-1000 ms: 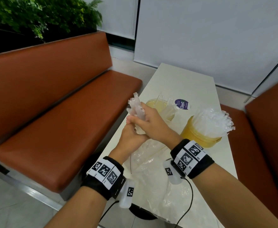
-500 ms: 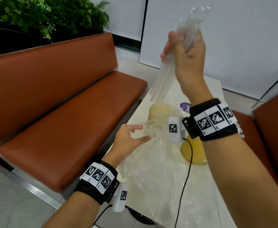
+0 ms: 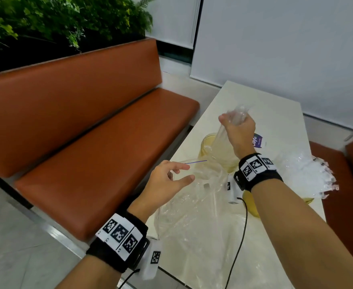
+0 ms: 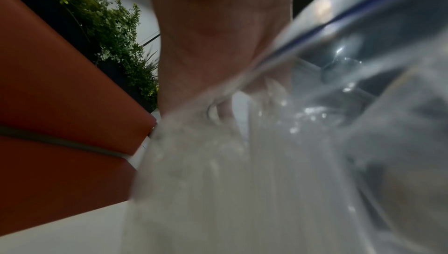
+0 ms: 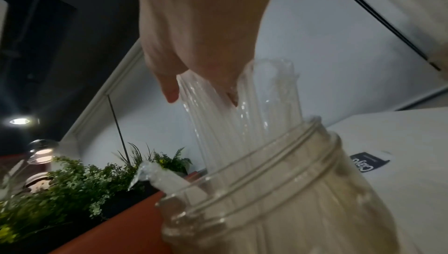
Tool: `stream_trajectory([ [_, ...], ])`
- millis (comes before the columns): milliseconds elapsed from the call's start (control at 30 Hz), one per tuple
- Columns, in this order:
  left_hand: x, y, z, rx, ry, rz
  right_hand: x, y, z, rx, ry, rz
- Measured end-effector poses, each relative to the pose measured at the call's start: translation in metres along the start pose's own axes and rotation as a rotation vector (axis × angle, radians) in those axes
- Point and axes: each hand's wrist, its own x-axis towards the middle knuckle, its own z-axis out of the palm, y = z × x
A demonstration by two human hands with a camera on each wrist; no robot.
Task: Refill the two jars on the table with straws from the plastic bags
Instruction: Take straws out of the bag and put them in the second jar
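On the tabletop [image 3: 275, 105] the clear plastic bag [image 3: 194, 222] sprawls at 6 o'clock, its mouth touching the left hand [image 3: 167, 182], whose fingers spread loosely. At 12 o'clock from it, the near jar [image 3: 219, 151] takes a bundle of straws [image 5: 232, 124] gripped from above by the right hand [image 3: 239, 128]. The second jar [image 3: 252, 207], already full, stands at 3 o'clock.

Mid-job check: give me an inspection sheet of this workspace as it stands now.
Surface: white table, purple sticker.
Job's things: far jar receiving a bundle of clear straws; near jar packed with wrapped straws; clear plastic bag lying open.
Clutter: nothing seen.
Grippers: right hand has its grip on the bundle; left hand at the bag's mouth, fingers loose.
Cables: black wrist cable over the bag.
Surroundings: orange bench, plants.
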Motion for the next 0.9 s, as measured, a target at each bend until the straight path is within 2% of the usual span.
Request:
stream_trajectory([
  [33, 0.001, 0.001, 0.001, -0.003, -0.001, 0.000, -0.001, -0.002, -0.001, 0.017, 0.012, -0.026],
  [133, 0.003, 0.003, 0.003, -0.026, 0.001, 0.002, 0.002, -0.018, -0.005, 0.001, 0.023, -0.268],
  [233, 0.005, 0.006, 0.003, -0.060, -0.003, -0.001, 0.010, -0.021, -0.008, -0.290, -0.067, -0.428],
  [267, 0.005, 0.007, 0.003, -0.060, -0.005, -0.006, 0.012, -0.015, -0.008, -0.476, -0.135, -0.433],
  [333, 0.006, 0.008, 0.002, -0.054, -0.002, -0.020, 0.009, 0.002, -0.007, -0.814, -0.358, -0.359],
  [400, 0.006, 0.010, 0.002, -0.050, 0.003, -0.027, 0.002, 0.014, -0.008, -0.995, -0.563, -0.291],
  [467, 0.005, 0.012, 0.001, -0.047, 0.013, -0.013, 0.000, 0.014, -0.010, -1.073, -0.593, -0.338],
  [567, 0.002, 0.016, 0.002, -0.061, 0.018, -0.001, -0.003, -0.013, -0.018, -1.106, -0.476, -0.363],
  [733, -0.002, 0.022, 0.004, -0.045, 0.038, 0.002, -0.032, -0.082, -0.027, -0.952, -0.350, -0.580],
  [800, -0.005, 0.024, 0.005, -0.037, 0.038, 0.014, -0.051, -0.104, -0.029, -0.742, -0.437, -0.486],
  [833, -0.006, 0.026, 0.006, -0.035, 0.036, 0.020, -0.063, -0.114, -0.031, -0.720, -0.548, -0.403],
  [900, -0.009, 0.028, 0.007, -0.021, 0.034, 0.033, -0.085, -0.121, -0.033, -0.935, -0.829, -0.272],
])
